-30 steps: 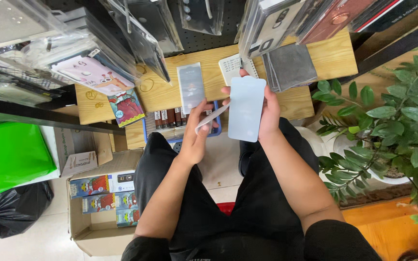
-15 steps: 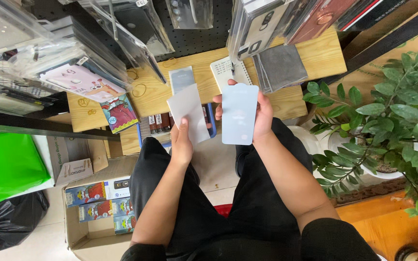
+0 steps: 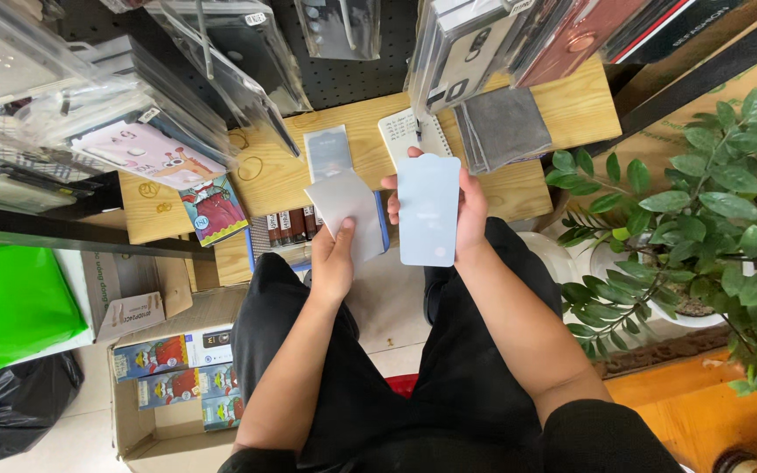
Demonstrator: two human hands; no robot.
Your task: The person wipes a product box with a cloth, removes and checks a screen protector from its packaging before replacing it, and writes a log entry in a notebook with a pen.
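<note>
**A:** While I'm looking down through the head cam, can someone sanity-check what the hands have got?

**B:** Sure. The right hand (image 3: 464,210) is closed around a pale blue rectangular sheet (image 3: 429,210), fingers behind it and thumb on the left edge, holding it upright above the lap. Looks like a screen protector or a phone-shaped panel, can't say which.

**A:** And the left?

**B:** The left hand (image 3: 334,263) is pinching a smaller grey sheet (image 3: 343,206) by its lower edge, thumb on top. It's tilted a bit and sits just beside the blue one, a narrow gap between them, not touching as far as I can see.

**A:** What's under them?

**B:** A light wooden bench (image 3: 571,105). Near its middle lies a clear flat packet (image 3: 327,151), just past the grey sheet. Right of that is a spiral notebook (image 3: 409,131), partly hidden by the blue sheet, and then a folded grey cloth (image 3: 503,127) towards the right end. At the left end, at the front edge, there's a colourful cartoon card (image 3: 214,210).

**A:** I also see lots of hanging plastic-bagged phone cases (image 3: 247,61) over the back edge.

**B:** Yep. Off the bench, a potted green plant (image 3: 702,219) is on the right, and an open cardboard box (image 3: 146,412) with printed packs sits on the floor to the left, next to a bright green bag (image 3: 6,311).
</note>
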